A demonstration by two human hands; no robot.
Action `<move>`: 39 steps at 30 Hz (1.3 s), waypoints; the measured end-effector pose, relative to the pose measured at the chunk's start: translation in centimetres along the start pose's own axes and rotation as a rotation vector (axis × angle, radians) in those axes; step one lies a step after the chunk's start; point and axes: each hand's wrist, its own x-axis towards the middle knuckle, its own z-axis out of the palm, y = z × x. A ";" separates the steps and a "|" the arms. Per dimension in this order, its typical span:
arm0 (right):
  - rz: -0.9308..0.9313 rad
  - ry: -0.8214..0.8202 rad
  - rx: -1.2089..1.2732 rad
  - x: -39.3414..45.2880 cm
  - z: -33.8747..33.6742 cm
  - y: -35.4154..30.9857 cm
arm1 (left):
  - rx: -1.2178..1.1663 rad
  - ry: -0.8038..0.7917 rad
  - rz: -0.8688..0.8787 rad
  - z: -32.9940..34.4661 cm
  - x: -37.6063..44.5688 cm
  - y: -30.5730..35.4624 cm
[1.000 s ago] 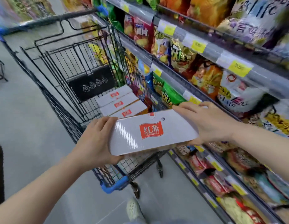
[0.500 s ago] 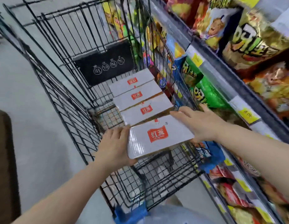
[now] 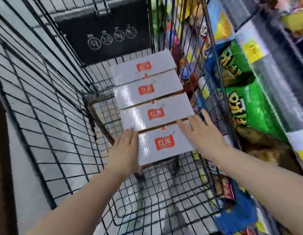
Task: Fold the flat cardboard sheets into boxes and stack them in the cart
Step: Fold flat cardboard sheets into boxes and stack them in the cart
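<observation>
Down inside the wire cart [image 3: 50,133], both hands, left [image 3: 124,154] and right [image 3: 200,136], press straight fingers against the white box's [image 3: 164,145] ends, nearest of four in a row beside the snack shelf [image 3: 249,106].

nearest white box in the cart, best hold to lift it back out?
Take the nearest box by its two short ends, from above, one of the hands per side. The left hand already lies along one end; the far long edge abuts the next box, so it is blocked.
</observation>
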 end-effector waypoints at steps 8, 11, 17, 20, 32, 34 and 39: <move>0.128 0.149 0.099 3.5 2.8 -1.4 | -0.043 -0.064 -0.051 1.6 2.4 0.6; 0.098 0.004 0.203 3.3 3.4 -1.7 | 0.012 -0.088 -0.033 2.0 2.6 0.9; 0.076 -0.062 0.387 2.9 2.3 -1.1 | 0.048 -0.256 -0.022 0.3 2.9 0.6; 0.056 -0.111 0.551 2.2 1.4 -0.7 | 0.011 -0.313 -0.039 -0.9 2.6 0.1; 0.245 0.166 0.725 -11.1 -4.5 -0.3 | 0.001 0.246 0.264 -10.7 -6.2 2.7; 0.319 0.204 0.752 -13.7 -4.7 -1.3 | -0.015 0.281 0.350 -12.1 -8.2 2.9; 0.487 0.400 0.908 -21.9 -4.9 -4.9 | 0.033 0.293 0.558 -14.4 -13.6 3.9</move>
